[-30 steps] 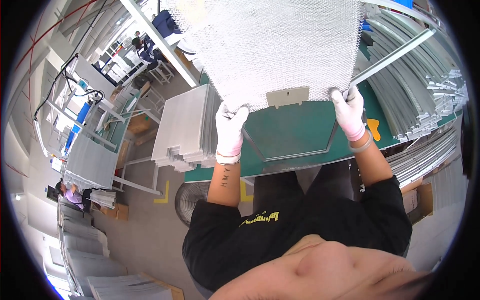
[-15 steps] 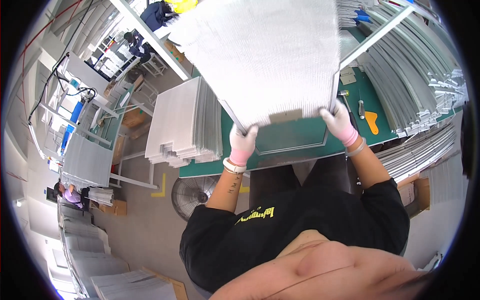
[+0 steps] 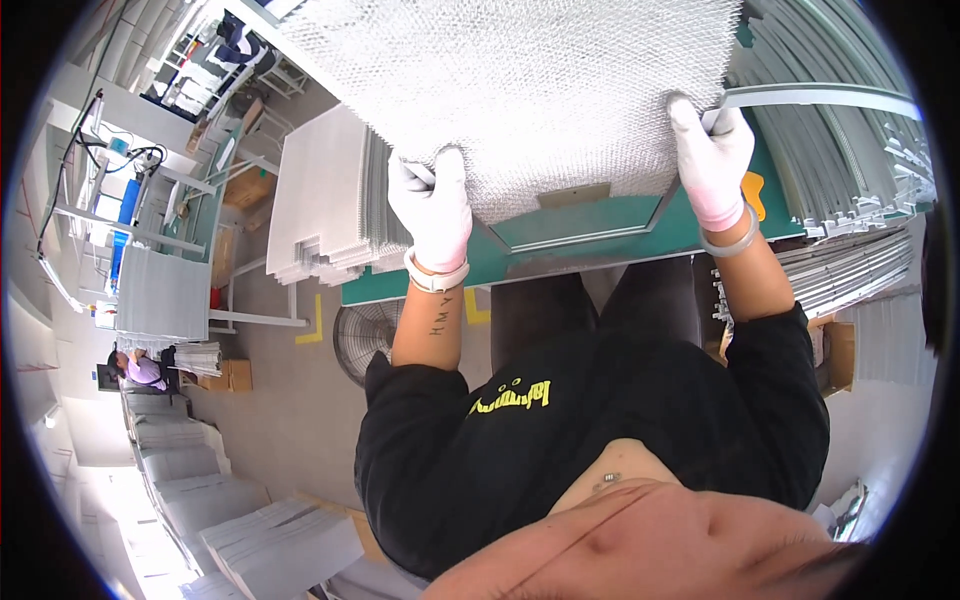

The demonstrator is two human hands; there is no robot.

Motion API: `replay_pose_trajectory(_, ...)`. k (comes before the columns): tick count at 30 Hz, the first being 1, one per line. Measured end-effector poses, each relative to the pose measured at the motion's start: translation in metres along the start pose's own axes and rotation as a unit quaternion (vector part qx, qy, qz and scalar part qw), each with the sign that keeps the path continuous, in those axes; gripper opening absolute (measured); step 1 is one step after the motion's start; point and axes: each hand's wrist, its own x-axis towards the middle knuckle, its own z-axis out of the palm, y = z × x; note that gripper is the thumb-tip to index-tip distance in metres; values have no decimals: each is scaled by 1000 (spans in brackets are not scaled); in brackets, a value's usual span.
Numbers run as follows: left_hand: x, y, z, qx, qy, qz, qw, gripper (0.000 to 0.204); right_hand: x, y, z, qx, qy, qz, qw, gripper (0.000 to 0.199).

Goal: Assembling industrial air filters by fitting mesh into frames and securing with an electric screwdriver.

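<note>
A silvery mesh panel [image 3: 540,100] is tilted up before me, its lower edge toward my body. My left hand [image 3: 432,205], in a white glove with a pink cuff, is closed on its near left side; a bit of metal edge shows between the fingers. My right hand [image 3: 712,160], gloved alike, has its thumb against the panel's right edge. A thin metal strip [image 3: 820,97] juts rightward from its fingers. Under the mesh, a grey-framed panel [image 3: 575,238] lies on the green tabletop [image 3: 385,285], with a small greyish rectangle [image 3: 573,196] on it.
Left of the table edge stands a stack of mesh sheets [image 3: 320,190]. Metal frames [image 3: 840,120] are piled at the right, by a yellow scraper [image 3: 754,195]. A floor fan [image 3: 365,335] stands below the table's left. Other people [image 3: 140,368] are farther off.
The mesh panel has come lower and nearer, and my hands have moved higher in view and farther apart. The metal strip now sticks out to the right of my right hand.
</note>
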Motion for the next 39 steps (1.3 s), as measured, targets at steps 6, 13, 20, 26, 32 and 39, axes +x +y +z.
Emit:
replay_pose_trajectory(6, -21, -1, -6, -12, 8, 5, 1000, 21, -1, 3, -20, 123, -101, 87, 983, 14)
replay_pose_trajectory(13, -59, -51, -20, 75, -57, -11, 995, 30, -45, 65, -29, 90, -180, 165, 966, 34)
replay_pose_trajectory(20, -92, -75, -39, 2, -110, -138, 984, 41, -88, 102, -41, 139, -169, 223, 950, 44)
replay_pose_trajectory(26, -12, -33, -87, -135, -225, -177, 949, 54, 5, 20, -39, 135, -198, 103, 965, 49)
replay_pose_trajectory(32, -23, 6, -10, -55, -100, 109, 987, 16, 12, 13, -38, 183, -195, -53, 962, 36)
replay_pose_trajectory(39, -50, -8, -23, -159, -631, 6, 760, 35, -13, -9, -106, 272, -535, -247, 761, 31)
